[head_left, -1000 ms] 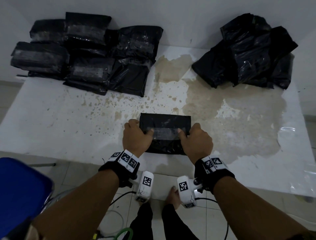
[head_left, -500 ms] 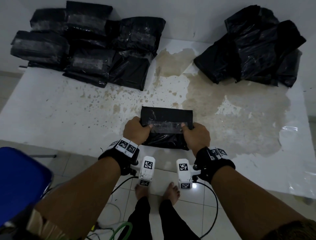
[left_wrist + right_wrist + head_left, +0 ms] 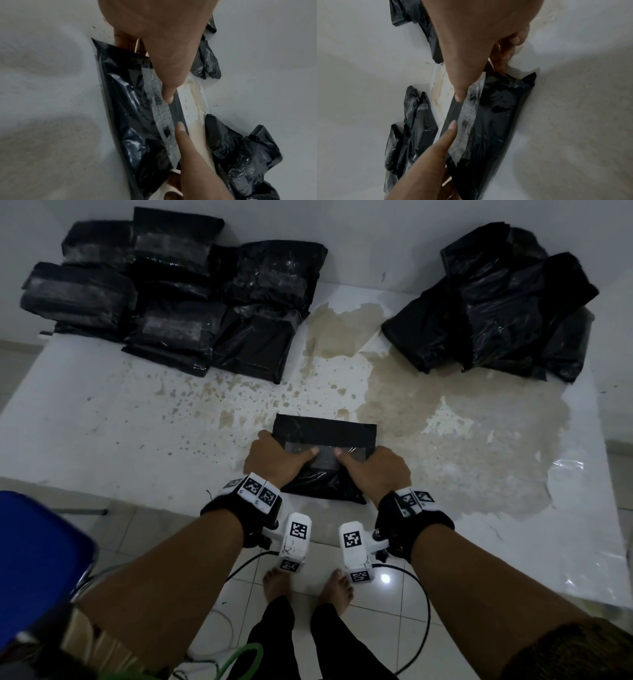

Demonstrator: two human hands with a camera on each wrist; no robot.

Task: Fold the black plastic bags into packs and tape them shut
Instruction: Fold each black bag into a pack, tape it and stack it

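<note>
**Both thumbs on the tape strip**

Folded black pack (image 3: 325, 460) is lying at the near edge of the white table (image 3: 102, 433). Left hand (image 3: 274, 462) and right hand (image 3: 375, 474) are gripping its two ends, fingers curled round the sides, thumbs pressing the clear tape (image 3: 325, 453) across its top. Beyond the pack: taped packs (image 3: 178, 302) far left, loose bags (image 3: 496, 313) far right.

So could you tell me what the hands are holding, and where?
The folded black pack: each hand grips one end, left hand, right hand, thumbs pressing its clear tape strip.
</note>
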